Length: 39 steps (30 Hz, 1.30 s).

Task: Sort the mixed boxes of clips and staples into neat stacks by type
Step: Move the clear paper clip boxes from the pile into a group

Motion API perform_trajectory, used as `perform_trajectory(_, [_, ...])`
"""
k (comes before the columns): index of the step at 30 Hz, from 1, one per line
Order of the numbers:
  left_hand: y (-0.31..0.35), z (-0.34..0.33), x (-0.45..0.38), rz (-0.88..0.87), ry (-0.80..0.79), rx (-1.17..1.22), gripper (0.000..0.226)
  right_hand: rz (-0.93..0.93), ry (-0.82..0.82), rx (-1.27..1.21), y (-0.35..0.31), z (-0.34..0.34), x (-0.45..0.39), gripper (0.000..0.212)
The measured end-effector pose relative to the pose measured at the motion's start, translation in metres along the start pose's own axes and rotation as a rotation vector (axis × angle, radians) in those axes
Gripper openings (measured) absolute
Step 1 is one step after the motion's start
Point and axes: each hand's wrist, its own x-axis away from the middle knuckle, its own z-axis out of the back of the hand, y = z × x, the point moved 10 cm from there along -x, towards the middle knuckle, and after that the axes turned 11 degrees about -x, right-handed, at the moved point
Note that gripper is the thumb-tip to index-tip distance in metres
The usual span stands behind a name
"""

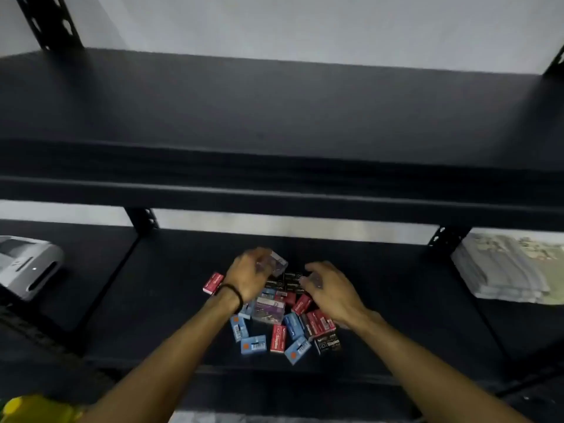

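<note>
A jumbled pile of small boxes lies on the black shelf (158, 315): several blue boxes (253, 344), red staple boxes (278, 338), black staple boxes (329, 344) and a clear clip box (270, 311). One red box (213, 282) lies apart at the pile's left. My left hand (248, 277) is raised over the pile's far side, closed on a clear plastic box (276, 262). My right hand (331, 290) hovers over the pile's right part, fingers curled; something clear seems pinched at its fingertips, but blur hides it.
An upper black shelf (274, 190) overhangs the work area. A grey machine (27, 267) sits on the left shelf. Folded grey cloth (506, 270) lies on the right shelf. Black uprights (142, 219) stand at the back. A yellow object (33, 409) shows at bottom left.
</note>
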Motion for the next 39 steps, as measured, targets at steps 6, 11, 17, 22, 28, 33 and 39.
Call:
perform_trajectory(6, [-0.016, -0.021, -0.035, -0.034, 0.092, 0.036, 0.04, 0.107, 0.058, 0.035, 0.022, -0.018, -0.042, 0.048])
perform_trajectory(11, [-0.045, -0.035, -0.044, -0.051, 0.171, -0.027, 0.045, 0.214, 0.106, 0.084, 0.029, -0.036, -0.064, 0.048])
perform_trajectory(17, [-0.079, -0.041, -0.046, -0.03, 0.177, -0.243, 0.048, 0.271, 0.109, 0.154, 0.019, -0.058, -0.078, 0.048])
perform_trajectory(22, [-0.085, -0.04, -0.038, 0.007, 0.167, -0.372, 0.049, 0.23, 0.13, 0.23, 0.012, -0.07, -0.088, 0.049])
perform_trajectory(28, [-0.087, -0.047, -0.035, 0.041, 0.113, -0.447, 0.045, 0.084, 0.106, 0.29, 0.025, -0.078, -0.092, 0.055])
perform_trajectory(33, [-0.094, -0.052, -0.036, 0.067, 0.067, -0.455, 0.038, 0.028, 0.063, 0.271, 0.032, -0.083, -0.096, 0.058])
perform_trajectory(39, [-0.093, -0.049, -0.043, 0.041, 0.023, -0.445, 0.037, -0.017, 0.008, 0.266, 0.033, -0.082, -0.101, 0.051])
